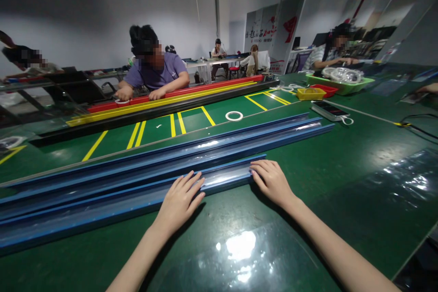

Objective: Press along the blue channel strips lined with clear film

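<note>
Nearest to me a long blue plastic channel (137, 200), with a shiny clear lining, lies on the green table. My left hand (181, 198) rests palm down across it, fingers stretched and spread, thumb apart on the near side. At the channel's right end is my right hand (273, 182). Its bent fingers close over the tip of the channel, with the thumb by the near wall; the underside of the grip is hidden. Just beyond, two more blue channels (219, 150) run side by side, touched by neither hand.
A white ring (234, 116) and a phone (330, 112) with a white cable lie farther back. Behind are red, yellow and black strips (164, 112), where a co-worker (153, 68) leans in. A green basket (342, 84) holds clear plastic. Clear film (386, 191) covers the table's right.
</note>
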The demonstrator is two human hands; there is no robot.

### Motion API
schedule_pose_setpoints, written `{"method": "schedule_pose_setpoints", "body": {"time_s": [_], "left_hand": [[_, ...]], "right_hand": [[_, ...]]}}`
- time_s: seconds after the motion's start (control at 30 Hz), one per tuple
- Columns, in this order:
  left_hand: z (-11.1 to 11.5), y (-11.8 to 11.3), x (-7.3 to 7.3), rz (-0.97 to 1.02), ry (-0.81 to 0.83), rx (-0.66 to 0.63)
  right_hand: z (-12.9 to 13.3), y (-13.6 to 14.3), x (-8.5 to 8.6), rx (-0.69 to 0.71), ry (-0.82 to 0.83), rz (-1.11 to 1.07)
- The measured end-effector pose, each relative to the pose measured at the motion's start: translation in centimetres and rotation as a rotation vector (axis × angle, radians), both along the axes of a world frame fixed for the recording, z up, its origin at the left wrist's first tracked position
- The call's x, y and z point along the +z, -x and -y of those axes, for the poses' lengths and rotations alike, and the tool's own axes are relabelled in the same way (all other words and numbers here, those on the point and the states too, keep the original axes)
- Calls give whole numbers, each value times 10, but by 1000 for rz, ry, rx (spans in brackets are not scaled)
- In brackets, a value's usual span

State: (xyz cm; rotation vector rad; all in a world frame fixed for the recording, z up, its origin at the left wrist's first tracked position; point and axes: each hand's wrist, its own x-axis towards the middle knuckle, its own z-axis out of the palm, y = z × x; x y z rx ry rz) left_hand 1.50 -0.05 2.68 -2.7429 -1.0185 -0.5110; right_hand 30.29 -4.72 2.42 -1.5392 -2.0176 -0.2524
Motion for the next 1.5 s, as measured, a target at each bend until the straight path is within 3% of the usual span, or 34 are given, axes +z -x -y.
{"method": "schedule_pose_setpoints", "body": {"time_s": [0.27, 0.4, 0.53, 0.6, 0.77, 0.9, 1.07, 1.5], "left_hand": [[6, -15, -1, 25, -42, -29], [7, -27, 3, 47, -52, -3], [9, -39, 4, 74, -68, 37], [10, -44, 1, 92, -90, 46], [13, -52, -14, 162, -226, 75], [17, -53, -22, 191, -291, 92], [19, -53, -20, 195, -286, 109], [17, -48, -18, 149, -331, 52]], "right_hand": [[-14, -41, 1, -254, -74, -354], [-27, -64, -5, -359, 175, -588], [-41, -81, -14, -129, 492, -685], [-47, -85, -19, -55, 561, -714], [-51, -84, -26, -98, 449, -738], [-45, -80, -23, 5, 464, -710], [-38, -79, -16, 90, 511, -779], [-37, -82, -15, 111, 550, -856]]}}
